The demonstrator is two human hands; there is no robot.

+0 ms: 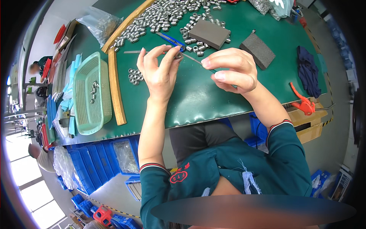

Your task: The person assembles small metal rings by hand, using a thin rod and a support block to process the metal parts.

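Note:
My left hand (158,70) pinches a small metal sleeve (178,55) threaded on a thin metal rod (192,58). My right hand (232,70) grips the rod's other end between thumb and fingers. Both hands hover over the green mat (190,95). A small cluster of the same metal sleeves (135,76) lies just left of my left hand. A big heap of sleeves (160,17) fills the far part of the mat.
A green mesh basket (89,93) holds a few sleeves at left, beside wooden strips (115,89). Two grey foam blocks (210,33) (257,50), blue-handled snips (171,40), a dark cloth (309,70) and an orange clamp (303,101) lie around. Blue bins (95,164) stand below.

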